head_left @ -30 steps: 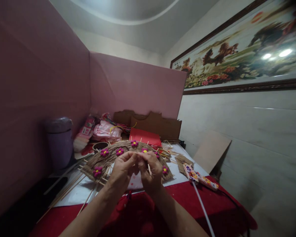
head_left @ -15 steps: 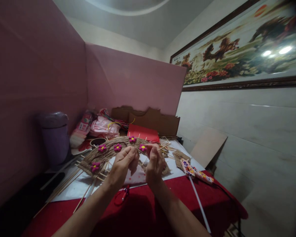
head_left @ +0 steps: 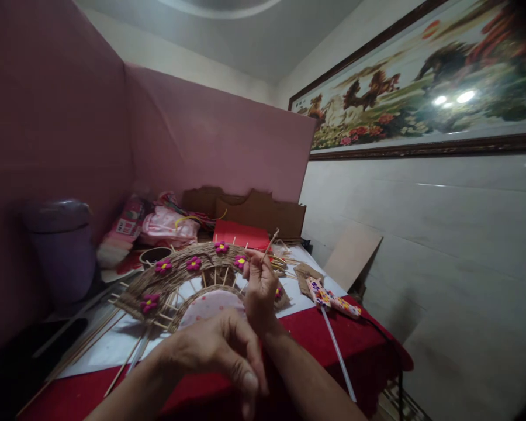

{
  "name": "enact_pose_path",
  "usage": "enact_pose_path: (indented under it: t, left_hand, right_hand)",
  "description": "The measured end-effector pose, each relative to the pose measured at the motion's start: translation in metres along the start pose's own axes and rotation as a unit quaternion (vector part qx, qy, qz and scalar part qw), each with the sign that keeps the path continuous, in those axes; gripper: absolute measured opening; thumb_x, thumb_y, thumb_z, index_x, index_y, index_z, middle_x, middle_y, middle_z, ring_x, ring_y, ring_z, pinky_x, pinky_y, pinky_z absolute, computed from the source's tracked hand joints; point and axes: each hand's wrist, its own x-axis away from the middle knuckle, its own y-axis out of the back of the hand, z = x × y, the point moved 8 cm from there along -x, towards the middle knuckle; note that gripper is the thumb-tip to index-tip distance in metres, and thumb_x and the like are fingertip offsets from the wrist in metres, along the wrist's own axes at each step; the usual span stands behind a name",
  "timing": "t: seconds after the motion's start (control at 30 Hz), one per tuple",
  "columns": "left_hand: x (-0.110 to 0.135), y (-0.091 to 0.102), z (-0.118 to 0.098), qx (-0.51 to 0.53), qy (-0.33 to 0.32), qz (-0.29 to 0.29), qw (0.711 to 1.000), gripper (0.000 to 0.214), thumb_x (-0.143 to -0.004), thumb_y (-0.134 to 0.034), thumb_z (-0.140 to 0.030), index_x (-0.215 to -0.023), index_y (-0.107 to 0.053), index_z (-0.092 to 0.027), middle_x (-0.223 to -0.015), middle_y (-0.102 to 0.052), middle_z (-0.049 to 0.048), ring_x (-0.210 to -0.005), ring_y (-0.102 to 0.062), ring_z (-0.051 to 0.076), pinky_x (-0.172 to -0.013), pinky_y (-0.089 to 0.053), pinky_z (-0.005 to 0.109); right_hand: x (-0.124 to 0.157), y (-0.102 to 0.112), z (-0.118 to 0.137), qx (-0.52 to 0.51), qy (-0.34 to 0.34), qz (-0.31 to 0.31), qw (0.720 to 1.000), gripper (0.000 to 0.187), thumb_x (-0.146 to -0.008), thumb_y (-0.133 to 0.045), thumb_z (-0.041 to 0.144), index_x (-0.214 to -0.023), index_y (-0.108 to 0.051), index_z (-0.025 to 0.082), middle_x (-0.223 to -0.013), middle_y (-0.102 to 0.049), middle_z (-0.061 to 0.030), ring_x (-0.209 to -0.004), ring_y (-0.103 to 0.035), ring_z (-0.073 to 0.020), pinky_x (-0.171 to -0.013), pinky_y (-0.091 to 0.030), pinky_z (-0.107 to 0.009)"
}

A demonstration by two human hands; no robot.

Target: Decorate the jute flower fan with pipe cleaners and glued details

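Note:
A woven half-round piece of brown twine over thin wooden sticks lies on the table. Purple felt flowers with yellow centres dot its band, and a pale spotted fabric half-circle fills its middle. My right hand is raised at the right part of the band, fingers pinched on a thin brown stick-like piece that points up. Closer to me, my left hand hangs over the front of the red cloth. Its fingers point down, apart, with nothing visible in them.
A flower-patterned glue gun with a clear glue stick lies on the right. Loose sticks lie at the left. Behind are a dark bowl, red sheets, cardboard and a purple lidded bin.
My hands were together over the woven piece. The left has moved down toward me and opened; the right now holds the thin piece upright. The camera view has turned slightly right.

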Motion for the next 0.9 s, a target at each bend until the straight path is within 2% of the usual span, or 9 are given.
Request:
enact_pose_path:
  t: [0.17,0.33,0.4,0.47,0.53,0.6,0.67,0.77,0.9]
  left_hand:
    - [0.005,0.040,-0.016,0.060,-0.173,-0.179,0.967,0.011,-0.064,-0.058,-0.013,-0.057,-0.065,-0.018,-0.059,-0.061,0.0045,-0.052,-0.054,0.014,-0.055,-0.042,0.027]
    - [0.008,0.059,-0.020,-0.017,-0.192,-0.272,0.943,0.017,-0.074,-0.050,-0.018,-0.063,-0.062,-0.015,-0.053,-0.057,0.0046,-0.049,-0.050,0.014,-0.052,-0.038,0.026]
    - [0.018,0.067,-0.028,-0.079,-0.230,-0.358,0.902,0.016,-0.077,-0.053,-0.023,-0.067,-0.063,-0.015,-0.056,-0.056,0.0032,-0.052,-0.048,0.014,-0.053,-0.037,0.025]
    - [0.034,0.071,-0.039,-0.149,-0.279,-0.454,0.833,0.011,-0.074,-0.063,-0.023,-0.082,-0.066,-0.017,-0.061,-0.056,0.0011,-0.056,-0.048,0.013,-0.056,-0.037,0.024]
    - [0.046,0.070,-0.047,-0.208,-0.315,-0.517,0.768,0.021,-0.069,-0.069,-0.019,-0.089,-0.067,-0.020,-0.066,-0.056,-0.0001,-0.061,-0.047,0.013,-0.060,-0.037,0.023]
    - [0.050,0.072,-0.050,-0.234,-0.324,-0.537,0.743,0.006,-0.071,-0.068,-0.019,-0.077,-0.068,-0.020,-0.066,-0.056,0.0006,-0.063,-0.047,0.014,-0.063,-0.037,0.023]
    - [0.052,0.080,-0.046,-0.207,-0.315,-0.550,0.745,0.012,-0.074,-0.064,-0.023,-0.063,-0.065,-0.018,-0.063,-0.056,0.0010,-0.062,-0.047,0.013,-0.060,-0.037,0.023]
    - [0.054,0.098,-0.036,-0.122,-0.290,-0.572,0.757,0.017,-0.075,-0.064,-0.029,-0.064,-0.061,-0.017,-0.056,-0.052,-0.0017,-0.051,-0.042,0.010,-0.049,-0.034,0.021]
    - [0.067,0.110,-0.032,-0.064,-0.308,-0.615,0.723,0.022,-0.076,-0.063,-0.033,-0.064,-0.054,-0.017,-0.050,-0.042,-0.0061,-0.044,-0.033,0.007,-0.042,-0.028,0.019]
  right_hand:
    - [-0.001,0.009,-0.006,0.005,-0.015,-0.053,0.998,0.032,-0.093,-0.030,0.043,-0.082,-0.047,0.019,-0.061,-0.044,0.0037,-0.051,-0.043,-0.0100,-0.046,-0.034,-0.020]
    - [0.000,0.005,-0.005,0.021,0.000,-0.029,0.999,0.035,-0.095,-0.026,0.040,-0.074,-0.045,0.019,-0.059,-0.041,0.0039,-0.050,-0.042,-0.0101,-0.048,-0.035,-0.020]
    - [0.002,0.002,0.001,0.075,0.035,-0.002,0.997,0.033,-0.095,-0.027,0.035,-0.074,-0.047,0.019,-0.059,-0.044,0.0035,-0.051,-0.044,-0.0106,-0.051,-0.035,-0.021]
    - [0.007,-0.006,0.012,0.137,0.105,0.049,0.984,0.031,-0.094,-0.029,0.032,-0.075,-0.049,0.019,-0.059,-0.048,0.0022,-0.051,-0.047,-0.0114,-0.051,-0.035,-0.022]
    - [0.014,-0.017,0.024,0.179,0.186,0.105,0.960,0.028,-0.093,-0.031,0.028,-0.079,-0.052,0.018,-0.060,-0.053,0.0003,-0.051,-0.050,-0.0125,-0.050,-0.034,-0.023]
    - [0.020,-0.026,0.030,0.203,0.233,0.149,0.939,0.025,-0.093,-0.030,0.023,-0.084,-0.053,0.017,-0.062,-0.057,-0.0016,-0.053,-0.053,-0.0133,-0.051,-0.034,-0.023]
    - [0.022,-0.031,0.030,0.217,0.231,0.171,0.933,0.022,-0.093,-0.032,0.020,-0.087,-0.053,0.016,-0.065,-0.059,-0.0026,-0.055,-0.055,-0.0135,-0.053,-0.034,-0.023]
    - [0.024,-0.035,0.027,0.219,0.205,0.200,0.933,0.018,-0.092,-0.035,0.021,-0.085,-0.052,0.017,-0.063,-0.058,-0.0016,-0.054,-0.054,-0.0127,-0.052,-0.033,-0.023]
    - [0.029,-0.038,0.030,0.218,0.211,0.223,0.926,0.024,-0.091,-0.036,0.021,-0.071,-0.049,0.018,-0.059,-0.052,-0.0002,-0.051,-0.049,-0.0116,-0.052,-0.030,-0.023]
